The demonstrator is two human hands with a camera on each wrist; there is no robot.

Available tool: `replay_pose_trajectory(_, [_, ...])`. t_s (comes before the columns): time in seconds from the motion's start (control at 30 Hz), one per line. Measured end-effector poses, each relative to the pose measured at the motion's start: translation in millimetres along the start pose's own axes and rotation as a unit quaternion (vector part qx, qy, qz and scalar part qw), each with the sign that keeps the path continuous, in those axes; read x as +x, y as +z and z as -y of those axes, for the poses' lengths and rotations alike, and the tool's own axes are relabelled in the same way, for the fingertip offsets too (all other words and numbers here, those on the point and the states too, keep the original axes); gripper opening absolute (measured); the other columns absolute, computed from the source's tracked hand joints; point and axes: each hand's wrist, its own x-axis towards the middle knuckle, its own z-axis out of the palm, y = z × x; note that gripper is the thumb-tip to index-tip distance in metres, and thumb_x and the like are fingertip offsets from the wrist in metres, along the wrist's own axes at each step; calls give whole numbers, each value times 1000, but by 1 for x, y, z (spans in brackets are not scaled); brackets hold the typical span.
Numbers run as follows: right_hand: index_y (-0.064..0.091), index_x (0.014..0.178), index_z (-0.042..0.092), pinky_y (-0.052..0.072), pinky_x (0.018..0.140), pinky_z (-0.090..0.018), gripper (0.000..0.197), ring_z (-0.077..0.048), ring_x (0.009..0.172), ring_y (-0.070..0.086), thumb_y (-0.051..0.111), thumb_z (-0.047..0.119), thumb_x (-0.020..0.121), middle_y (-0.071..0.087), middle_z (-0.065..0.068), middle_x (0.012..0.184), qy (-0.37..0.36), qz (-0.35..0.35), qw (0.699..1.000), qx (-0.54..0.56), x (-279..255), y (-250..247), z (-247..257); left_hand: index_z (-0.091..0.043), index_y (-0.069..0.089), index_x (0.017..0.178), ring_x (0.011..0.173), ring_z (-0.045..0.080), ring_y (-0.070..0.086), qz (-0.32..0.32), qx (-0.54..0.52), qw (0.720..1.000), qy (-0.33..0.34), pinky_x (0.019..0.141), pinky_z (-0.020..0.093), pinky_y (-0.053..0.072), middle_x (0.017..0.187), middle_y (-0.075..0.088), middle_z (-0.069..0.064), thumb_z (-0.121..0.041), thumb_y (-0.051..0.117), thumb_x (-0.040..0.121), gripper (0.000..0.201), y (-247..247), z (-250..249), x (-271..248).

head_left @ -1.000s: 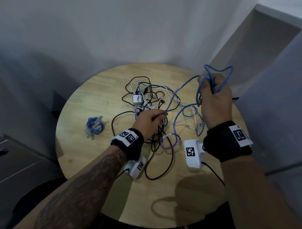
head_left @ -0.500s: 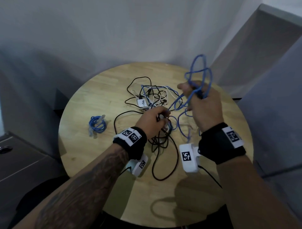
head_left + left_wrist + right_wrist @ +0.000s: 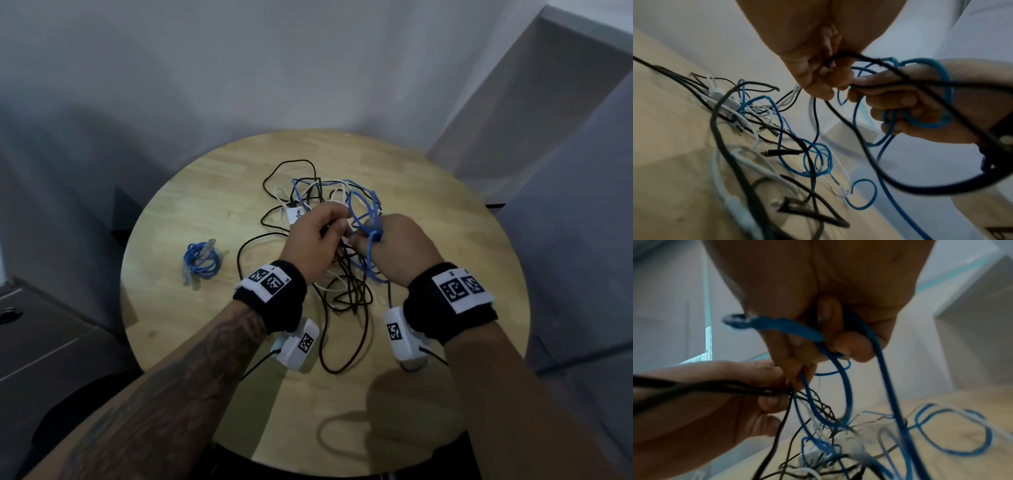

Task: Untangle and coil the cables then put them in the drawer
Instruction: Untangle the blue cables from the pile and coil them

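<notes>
The blue cable (image 3: 365, 219) is bunched into loops mid-frame, above the tangle of black and white cables (image 3: 329, 274) on the round wooden table (image 3: 445, 212). Right hand (image 3: 399, 250) has its fingers curled round those blue loops. Left hand (image 3: 313, 240), touching it, pinches a black cable (image 3: 869, 78). A coiled blue cable (image 3: 201, 262) sits alone at middle left.

Blue cable (image 3: 363, 219): you see several loops gathered above the tangle, the rest trailing down into it.
Black cable (image 3: 869, 91): thin, lifted at one stretch, the remainder lying in loose curves on the wood.
White cable (image 3: 334, 286): thin, woven through the tangle.
Coiled blue cable (image 3: 202, 262): small finished bundle, lying well apart to your left.
</notes>
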Motion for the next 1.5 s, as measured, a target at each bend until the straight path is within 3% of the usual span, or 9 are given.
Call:
replay_pose_trajectory(0.27, [60, 75, 4, 33, 51, -14, 21, -4, 50, 37, 64, 17, 91, 40, 7, 55, -10, -243, 921, 304, -7, -47, 0, -19, 67, 115, 78, -6, 57, 118, 118, 984, -70, 81, 23, 47, 106, 66, -9, -18, 61, 94, 22, -1, 22, -5])
replay_pose_trajectory(0.4, [66, 88, 3, 44, 59, -23, 27, -15, 60, 50, 64, 30, 93, 57, -15, 69, -6, -243, 926, 288, -4, -46, -14, -30, 68, 115, 99, 9, 62, 103, 228, 967, -43, 87, 27, 51, 117, 66, -11, -40, 62, 91, 27, -13, 4, -2])
replay_pose_trajectory(0.5, [65, 86, 6, 36, 53, -12, 25, -3, 54, 43, 64, 30, 95, 49, 4, 61, -4, -257, 923, 285, -2, -46, -17, -31, 66, 115, 113, 15, 57, 48, 312, 947, -48, 95, 36, 48, 126, 63, -8, -59, 61, 85, 42, -44, -9, 7])
replay_pose_trajectory(0.67, [62, 83, 10, 35, 51, -6, 20, 1, 51, 45, 63, 26, 96, 49, 4, 62, -26, -236, 937, 257, -7, -40, -13, -15, 36, 146, 133, 35, 40, 122, 452, 843, -265, 107, 46, 38, 148, 40, 13, -66, 58, 83, 83, -73, 12, -10])
replay_pose_trajectory(0.77, [65, 86, 16, 36, 53, -6, 18, 3, 56, 50, 64, 31, 95, 55, 5, 67, -37, -198, 957, 211, -9, -30, -11, -10, 33, 147, 133, 33, 43, 144, 420, 838, -317, 107, 43, 38, 148, 42, 15, -74, 48, 83, 92, -61, 20, -22])
replay_pose_trajectory(1.0, [66, 86, 20, 36, 55, -8, 16, 2, 59, 53, 64, 33, 95, 58, 7, 69, -40, -171, 964, 200, -12, -25, -9, -17, 25, 153, 138, 30, 37, 155, 208, 916, -305, 108, 38, 33, 157, 30, 10, -80, 32, 84, 93, -15, -10, -47])
replay_pose_trajectory(1.23, [65, 84, 26, 37, 56, -11, 13, 3, 58, 52, 64, 35, 93, 57, 12, 64, -44, -243, 945, 213, -15, -33, -9, -15, 42, 140, 128, 39, 36, 284, 530, 771, -210, 105, 51, 31, 142, 41, 17, -60, 34, 96, 64, 28, -8, -29])
replay_pose_trajectory(1.37, [61, 88, 27, 39, 61, -8, 7, 12, 60, 53, 64, 27, 94, 56, 17, 67, -81, -387, 876, 277, -19, -56, -6, -9, 43, 137, 135, 37, 30, 291, 548, 765, -176, 109, 49, 26, 144, 40, 17, -40, 38, 102, 47, 35, -2, -5])
replay_pose_trajectory(1.5, [60, 81, 22, 40, 61, -13, 15, 8, 58, 51, 66, 22, 94, 54, 13, 63, -88, -351, 872, 330, -17, -56, -6, -9, 50, 131, 124, 36, 46, 264, 540, 782, -165, 103, 46, 37, 137, 49, 18, -44, 46, 99, 48, 48, 7, 18])
